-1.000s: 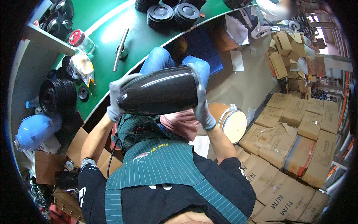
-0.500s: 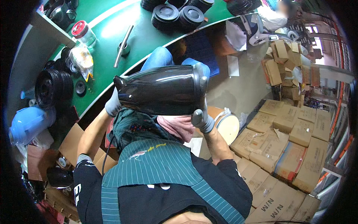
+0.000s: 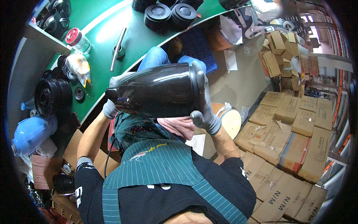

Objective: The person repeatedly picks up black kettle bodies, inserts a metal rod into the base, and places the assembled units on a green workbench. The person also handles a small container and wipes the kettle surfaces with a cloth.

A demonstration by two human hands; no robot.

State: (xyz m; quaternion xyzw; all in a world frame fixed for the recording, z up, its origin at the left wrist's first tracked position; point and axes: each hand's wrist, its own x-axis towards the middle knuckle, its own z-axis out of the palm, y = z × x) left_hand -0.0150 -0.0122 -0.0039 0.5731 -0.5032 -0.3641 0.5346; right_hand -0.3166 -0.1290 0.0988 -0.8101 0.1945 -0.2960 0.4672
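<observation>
A glossy black jug [image 3: 156, 91] with a small spout lies sideways above my lap, its spout end to the left. My left hand [image 3: 109, 109], in a grey glove, is closed around the spout end; part of it shows above the jug and part below. At the wide, rimmed end, my gloved right hand [image 3: 207, 118] grips with fingers along the flat end and the thumb near the lower edge. The jug hides some of the fingers. Beneath it a dark green cloth [image 3: 136, 130] and a pink cloth [image 3: 179, 127] lie on my lap.
The green bench [image 3: 100, 52] ahead holds a metal tube [image 3: 118, 48], a red-lidded clear jar [image 3: 79, 41], stacked black discs [image 3: 157, 16] and a plastic bag [image 3: 78, 67]. A round stool [image 3: 229, 123] and stacked cartons [image 3: 287, 130] stand right. A blue jug-shaped object [image 3: 33, 128] is left.
The jug has rolled between my hands, and its spout end is lower and further left. More of my left hand shows above it. My view has shifted slightly.
</observation>
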